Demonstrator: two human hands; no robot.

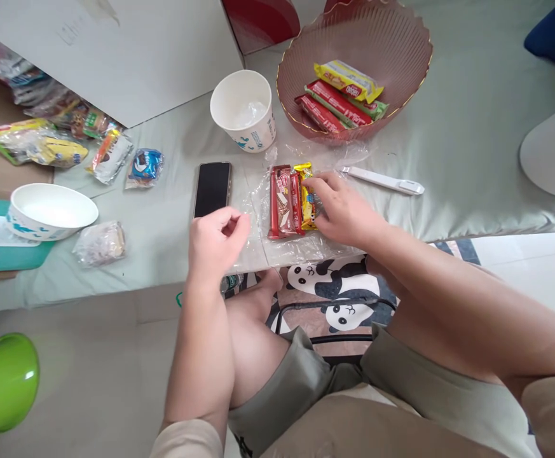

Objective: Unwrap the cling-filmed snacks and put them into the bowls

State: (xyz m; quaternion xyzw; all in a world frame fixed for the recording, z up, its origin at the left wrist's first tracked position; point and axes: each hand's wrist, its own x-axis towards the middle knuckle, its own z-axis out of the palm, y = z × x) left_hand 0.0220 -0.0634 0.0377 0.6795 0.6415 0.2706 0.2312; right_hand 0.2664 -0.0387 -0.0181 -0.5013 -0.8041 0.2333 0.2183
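Pink bowl (pixel 353 41); in front, clear plastic (pixel 325 247) bearing 3 wrapped snacks (pixel 283 207).

Left hand (pixel 213 245) curls into a loose fist; right hand (pixel 346 213) touches the yellow packet (pixel 308 207), rightmost of the 3; whether gripping, I cannot tell.

Head cam, wearer's POV, fwd & dn, close over lap (pixel 277 388), tbl (pixel 468 121) ahead
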